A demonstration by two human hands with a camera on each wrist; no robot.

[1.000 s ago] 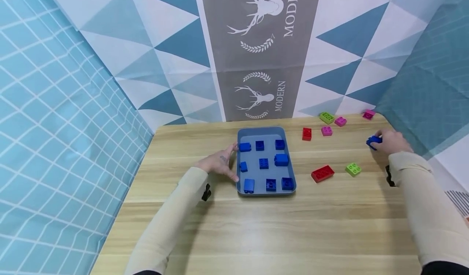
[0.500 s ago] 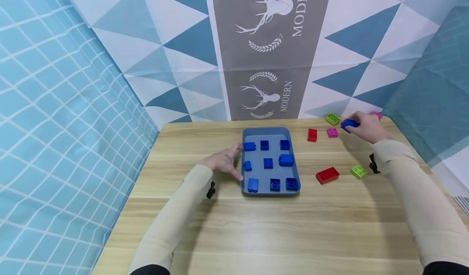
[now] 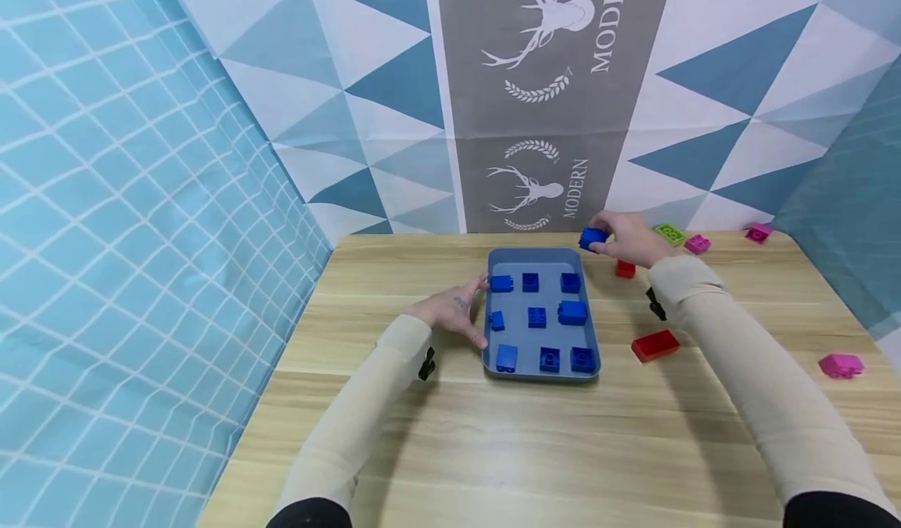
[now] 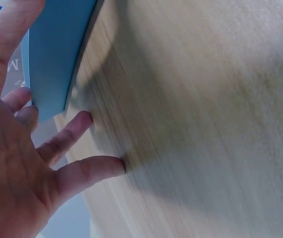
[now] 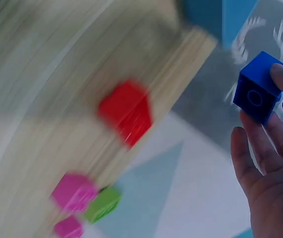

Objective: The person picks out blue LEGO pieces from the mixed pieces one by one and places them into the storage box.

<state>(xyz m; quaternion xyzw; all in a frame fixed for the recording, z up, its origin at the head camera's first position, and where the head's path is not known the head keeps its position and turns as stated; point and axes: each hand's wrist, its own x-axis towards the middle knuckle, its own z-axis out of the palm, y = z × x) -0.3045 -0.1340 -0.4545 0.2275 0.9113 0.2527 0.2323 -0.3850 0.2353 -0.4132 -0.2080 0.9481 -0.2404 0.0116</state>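
My right hand [image 3: 631,238] pinches a blue toy brick [image 3: 594,238] between thumb and fingertips, held up beyond the back right corner of the blue-grey tray [image 3: 538,256]. Its hollow underside shows in the right wrist view, where the brick [image 5: 258,87] is tilted. Along the tray's left side, my left hand [image 3: 454,311] is spread, thumb and a finger touching the wall. In the left wrist view, two straight fingers of the left hand [image 4: 37,153] reach down to the table beside the tray wall [image 4: 59,54]. Several blue bricks lie in spaced rows in the tray, such as one at centre [image 3: 536,317].
Right of the tray lie a long red brick [image 3: 655,346] and a small red brick [image 3: 625,269]. A lime brick [image 3: 669,235] and a pink brick [image 3: 698,244] sit near the back edge. Another pink brick [image 3: 841,366] lies far right. A patterned cloth [image 3: 387,121] hangs behind.
My right hand has carried the blue brick leftward from the table's right side to near the tray's back right corner. The left hand has stayed at the tray. The head view has shifted.
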